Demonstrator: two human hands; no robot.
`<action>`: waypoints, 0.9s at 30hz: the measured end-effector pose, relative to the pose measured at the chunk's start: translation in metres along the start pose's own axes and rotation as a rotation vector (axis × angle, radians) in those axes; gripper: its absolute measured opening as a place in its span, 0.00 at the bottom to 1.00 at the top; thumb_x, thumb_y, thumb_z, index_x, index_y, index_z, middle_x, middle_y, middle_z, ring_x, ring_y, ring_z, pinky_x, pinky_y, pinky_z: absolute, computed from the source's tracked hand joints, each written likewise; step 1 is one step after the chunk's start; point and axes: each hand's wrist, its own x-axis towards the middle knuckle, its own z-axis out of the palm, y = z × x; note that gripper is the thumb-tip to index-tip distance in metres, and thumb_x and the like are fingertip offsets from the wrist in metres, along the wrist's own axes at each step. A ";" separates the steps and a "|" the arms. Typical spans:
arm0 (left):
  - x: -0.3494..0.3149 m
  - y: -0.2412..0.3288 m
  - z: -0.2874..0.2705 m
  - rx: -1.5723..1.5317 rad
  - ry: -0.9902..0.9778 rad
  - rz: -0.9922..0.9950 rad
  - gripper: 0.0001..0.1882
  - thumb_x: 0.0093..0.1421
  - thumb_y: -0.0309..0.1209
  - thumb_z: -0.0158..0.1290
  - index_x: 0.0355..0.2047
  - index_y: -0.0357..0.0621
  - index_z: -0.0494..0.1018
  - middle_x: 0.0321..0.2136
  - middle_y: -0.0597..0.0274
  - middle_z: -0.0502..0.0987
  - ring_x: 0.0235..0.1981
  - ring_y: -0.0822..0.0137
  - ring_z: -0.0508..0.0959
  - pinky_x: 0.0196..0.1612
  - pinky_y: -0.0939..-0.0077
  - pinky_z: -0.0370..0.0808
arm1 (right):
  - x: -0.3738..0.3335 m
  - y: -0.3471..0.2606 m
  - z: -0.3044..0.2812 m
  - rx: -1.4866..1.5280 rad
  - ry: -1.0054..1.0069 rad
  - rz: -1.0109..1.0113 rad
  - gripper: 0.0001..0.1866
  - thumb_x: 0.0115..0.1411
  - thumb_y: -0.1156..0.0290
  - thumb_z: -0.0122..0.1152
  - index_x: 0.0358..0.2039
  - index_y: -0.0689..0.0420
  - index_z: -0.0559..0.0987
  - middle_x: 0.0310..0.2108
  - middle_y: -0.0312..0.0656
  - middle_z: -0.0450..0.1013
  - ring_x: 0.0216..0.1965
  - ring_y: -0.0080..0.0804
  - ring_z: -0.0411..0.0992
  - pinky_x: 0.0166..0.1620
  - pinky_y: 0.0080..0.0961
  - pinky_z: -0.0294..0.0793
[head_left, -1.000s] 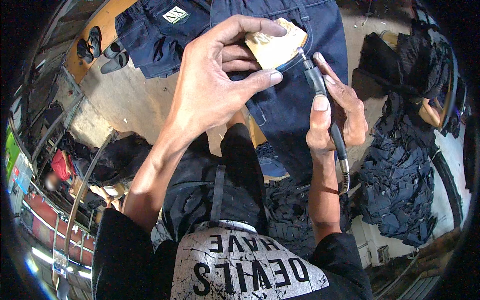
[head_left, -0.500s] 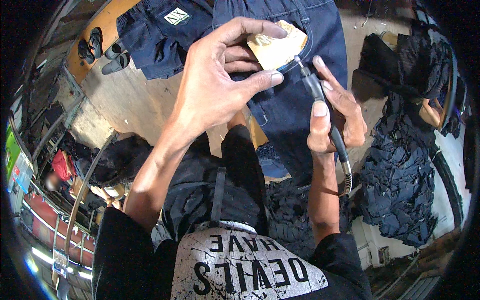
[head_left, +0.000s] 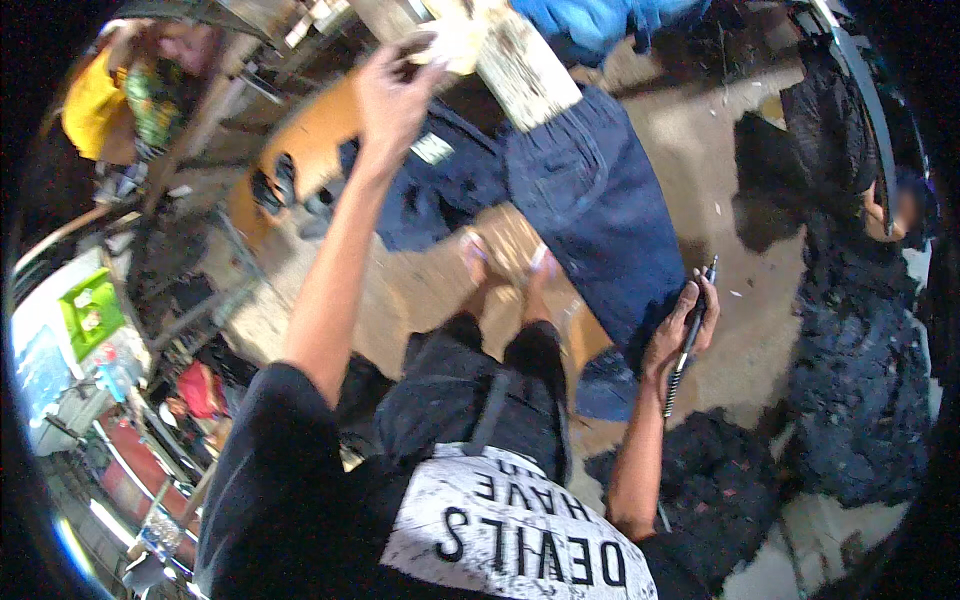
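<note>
My left hand [head_left: 392, 105] is stretched far ahead, its fingers closed on a crumpled pale yellow piece [head_left: 460, 42], which is smeared by glare and motion. In my right hand [head_left: 688, 325] rests a slim black pen-shaped handpiece [head_left: 693, 318] with a metal tip pointing away and a spring sleeve at its rear. Dark blue trousers [head_left: 620, 225] hang down from a worn pale board [head_left: 530, 85], their waist at its near end. My right hand is beside the lower leg part of these trousers.
Another dark blue garment [head_left: 430, 185] with a white label lies left of the trousers. Sandals [head_left: 275, 185] stand farther left. Heaps of dark fabric scraps [head_left: 860, 370] lie at right. Blue cloth [head_left: 600, 25] is at the top, and another person's arm [head_left: 877, 215] shows at far right.
My left hand has moved away from the trousers, forward and left, with the yellow piece. My right hand has drawn the handpiece back from the pocket area, down and to the right.
</note>
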 end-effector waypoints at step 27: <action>-0.232 0.020 0.088 -0.104 -0.224 -0.531 0.52 0.51 0.43 0.77 0.67 0.32 0.61 0.66 0.39 0.67 0.69 0.49 0.67 0.73 0.54 0.62 | -0.010 -0.017 -0.006 0.072 -0.032 -0.354 0.13 0.65 0.73 0.70 0.49 0.62 0.85 0.52 0.54 0.83 0.60 0.51 0.79 0.67 0.43 0.72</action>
